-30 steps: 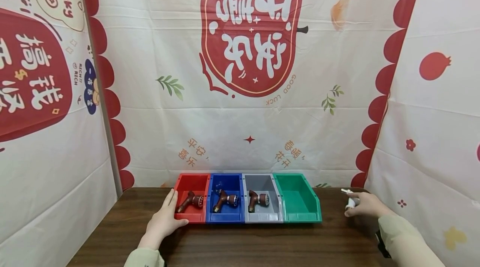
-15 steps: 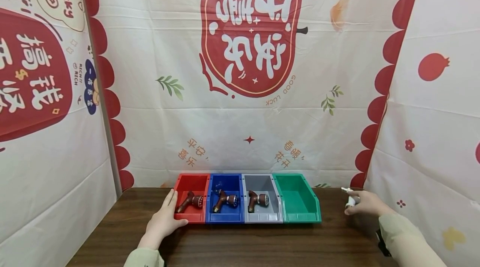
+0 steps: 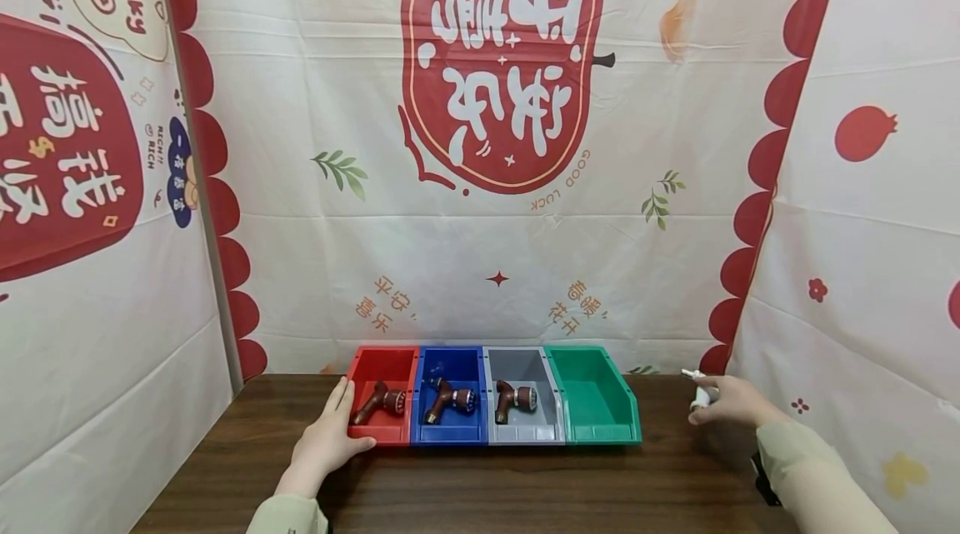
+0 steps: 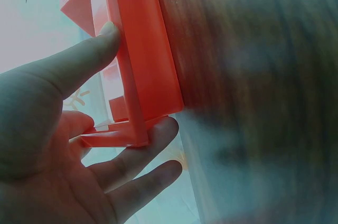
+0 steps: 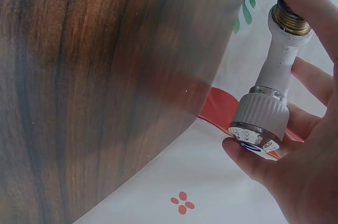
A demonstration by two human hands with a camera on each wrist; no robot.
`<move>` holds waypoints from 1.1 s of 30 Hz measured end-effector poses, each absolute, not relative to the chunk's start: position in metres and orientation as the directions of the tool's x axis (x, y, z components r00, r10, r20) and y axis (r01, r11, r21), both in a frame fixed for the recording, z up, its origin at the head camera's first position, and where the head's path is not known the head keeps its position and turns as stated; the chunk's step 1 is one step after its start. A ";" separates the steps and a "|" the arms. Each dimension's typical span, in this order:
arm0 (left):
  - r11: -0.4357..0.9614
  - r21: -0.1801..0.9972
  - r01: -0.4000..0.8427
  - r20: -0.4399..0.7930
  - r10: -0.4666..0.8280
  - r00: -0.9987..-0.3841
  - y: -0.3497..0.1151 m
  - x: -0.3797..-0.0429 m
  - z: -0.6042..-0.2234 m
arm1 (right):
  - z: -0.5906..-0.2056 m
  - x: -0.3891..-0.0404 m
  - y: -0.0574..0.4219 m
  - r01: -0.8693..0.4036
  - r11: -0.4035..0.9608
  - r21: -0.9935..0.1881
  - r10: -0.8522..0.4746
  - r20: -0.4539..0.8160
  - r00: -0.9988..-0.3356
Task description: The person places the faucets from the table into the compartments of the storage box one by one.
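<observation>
My left hand [image 3: 318, 444] holds the front left corner of the red bin [image 4: 150, 39], its thumb on the front lip and its fingers along the side wall. My right hand [image 3: 738, 402] holds a white radiator valve [image 5: 277, 65] at the table's right, apart from the bins. That valve has a ribbed knob and a brass threaded end near the thumb. Brown radiator valves lie in the bins: one [image 3: 384, 401] in the red, one [image 3: 450, 401] in the blue bin [image 3: 450, 434], one [image 3: 517, 399] in the grey bin [image 3: 525, 434].
The green bin [image 3: 603, 432] ends the joined row at the right, with nothing in it. Printed white cloth [image 3: 465, 242] hangs behind the dark wooden table [image 3: 525, 488] and along both sides. The right cloth rises close beside my right hand.
My right hand and the white radiator valve have shifted slightly upward in the head view, the valve tilting a little. My left hand stays at the red bin.
</observation>
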State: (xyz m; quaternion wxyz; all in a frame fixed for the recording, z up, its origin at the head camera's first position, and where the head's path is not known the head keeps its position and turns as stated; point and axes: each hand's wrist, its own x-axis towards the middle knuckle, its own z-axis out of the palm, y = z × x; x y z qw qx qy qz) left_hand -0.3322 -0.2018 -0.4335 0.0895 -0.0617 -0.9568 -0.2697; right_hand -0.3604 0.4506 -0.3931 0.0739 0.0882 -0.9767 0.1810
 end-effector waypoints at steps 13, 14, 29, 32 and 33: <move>0.848 0.506 0.157 0.197 0.064 -0.978 -0.202 -0.332 -0.433 | -0.386 -0.359 0.448 -0.214 0.912 -0.351 -0.154 0.190 -0.970; 0.848 0.506 0.158 0.198 0.064 -0.978 -0.202 -0.332 -0.433 | -0.385 -0.359 0.449 -0.215 0.911 -0.352 -0.155 0.191 -0.969; 0.849 0.503 0.158 0.198 0.065 -0.978 -0.202 -0.334 -0.435 | -0.384 -0.357 0.446 -0.229 0.916 -0.329 -0.164 0.214 -0.963; 0.850 0.503 0.158 0.197 0.065 -0.978 -0.202 -0.334 -0.435 | -0.382 -0.356 0.444 -0.227 0.914 -0.335 -0.161 0.213 -0.964; 0.849 0.504 0.158 0.197 0.066 -0.978 -0.202 -0.334 -0.435 | -0.381 -0.355 0.443 -0.231 0.913 -0.336 -0.166 0.212 -0.963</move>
